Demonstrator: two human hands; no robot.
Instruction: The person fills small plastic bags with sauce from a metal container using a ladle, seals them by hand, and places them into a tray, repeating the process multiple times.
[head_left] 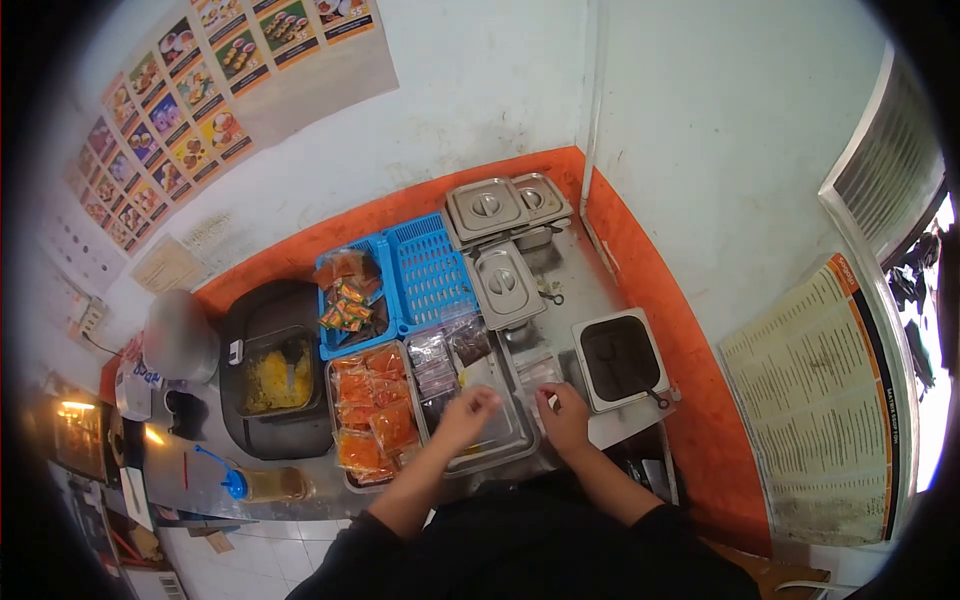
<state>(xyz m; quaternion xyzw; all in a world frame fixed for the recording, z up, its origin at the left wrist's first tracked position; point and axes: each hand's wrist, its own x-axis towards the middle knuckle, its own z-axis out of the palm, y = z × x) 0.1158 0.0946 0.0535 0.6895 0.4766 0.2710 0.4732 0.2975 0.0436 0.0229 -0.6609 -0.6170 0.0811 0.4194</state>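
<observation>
My left hand [472,412] is raised above a metal tray [533,440], its fingers curled together. Whatever it may pinch is too small to see. Just right of it, my right hand [565,418] has thumb and fingertips brought together by the tray's right edge. Small clear plastic packets [538,370] lie just beyond its fingertips; whether it grips one I cannot make out. Within the tray are packets of dark sauce [468,345] and stacked pale packets [432,362]. Left of it, another tray holds several orange sauce packets [375,405].
Blue baskets [430,270] and lidded steel pans [505,285] stand at the back. An open pan of dark sauce [618,355] sits on the right. To the left are a pan of yellow food [280,378] and a blue-capped squeeze bottle [270,485].
</observation>
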